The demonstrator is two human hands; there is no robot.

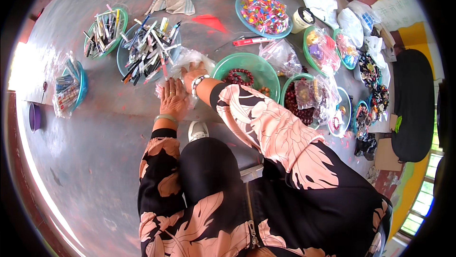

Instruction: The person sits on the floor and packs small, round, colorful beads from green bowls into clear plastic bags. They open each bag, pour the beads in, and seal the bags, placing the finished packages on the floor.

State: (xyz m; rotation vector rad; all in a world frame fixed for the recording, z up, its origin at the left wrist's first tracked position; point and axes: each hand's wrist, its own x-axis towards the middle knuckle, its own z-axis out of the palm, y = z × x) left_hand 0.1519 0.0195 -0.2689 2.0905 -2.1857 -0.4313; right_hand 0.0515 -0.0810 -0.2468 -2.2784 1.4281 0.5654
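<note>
My left hand (174, 99) lies palm down, fingers stretched forward, at the near edge of a crumpled clear plastic bag. Just ahead and to its right, my right hand (194, 72) is closed on the clear plastic bag (192, 56); its fingertips are partly hidden in the film. Beyond my left hand stands a blue basin (122, 56) heaped with pens and markers (149, 48). One red-and-white marker leans over its rim toward my fingers. Beside my right wrist sits a green basin (228, 59) with dark red bead strings (239, 76).
Left are a green basket of pens (105, 31) and a blue basket with bagged pens (71, 86). A tray of colourful small pieces (265, 13), a lidded cup (302, 19) and a red box cutter (251, 41) lie farther back. Bead-filled basins (287, 97) crowd the right.
</note>
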